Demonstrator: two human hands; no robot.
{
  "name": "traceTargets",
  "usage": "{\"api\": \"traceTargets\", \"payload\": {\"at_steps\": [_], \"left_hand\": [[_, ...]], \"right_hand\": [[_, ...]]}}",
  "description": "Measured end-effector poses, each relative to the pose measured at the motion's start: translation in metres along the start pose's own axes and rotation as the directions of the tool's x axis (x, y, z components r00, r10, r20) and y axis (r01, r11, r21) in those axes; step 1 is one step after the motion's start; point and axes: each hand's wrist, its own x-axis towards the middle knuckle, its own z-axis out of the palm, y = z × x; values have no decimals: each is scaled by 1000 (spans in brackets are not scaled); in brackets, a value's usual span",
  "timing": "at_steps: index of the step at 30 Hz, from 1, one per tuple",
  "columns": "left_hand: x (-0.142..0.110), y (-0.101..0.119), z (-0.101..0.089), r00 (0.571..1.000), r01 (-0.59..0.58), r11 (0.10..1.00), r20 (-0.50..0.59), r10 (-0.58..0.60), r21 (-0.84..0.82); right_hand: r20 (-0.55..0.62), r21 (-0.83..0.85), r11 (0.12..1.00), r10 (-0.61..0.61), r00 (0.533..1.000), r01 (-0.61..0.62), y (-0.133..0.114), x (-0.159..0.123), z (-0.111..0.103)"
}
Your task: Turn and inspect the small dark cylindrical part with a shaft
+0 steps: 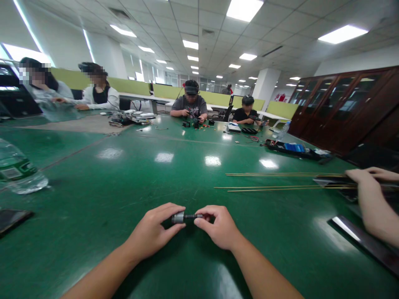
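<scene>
Just above the green tabletop, a small grey metal cylinder with a thin dark shaft lies level between my two hands. My left hand is closed around the thick cylinder end, thumb below and fingers above. The thin shaft reaches right into the fingertips of my right hand, which pinch its far end. Part of the shaft's tip is hidden by those fingers. What kind of part it is, I cannot tell for sure.
A water bottle and a dark phone-like slab lie at left. Thin brass-coloured rods stretch from a co-worker's hands at right, near a glossy black panel. Several people sit across the green table, beside a parts tray.
</scene>
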Motion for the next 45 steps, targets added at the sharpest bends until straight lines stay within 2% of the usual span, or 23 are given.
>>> {"api": "traceTargets", "payload": {"at_steps": [45], "left_hand": [[0, -4, 2, 1000, 19, 999, -17, -18, 26]], "right_hand": [[-36, -16, 1000, -8, 999, 7, -4, -4, -9]]}}
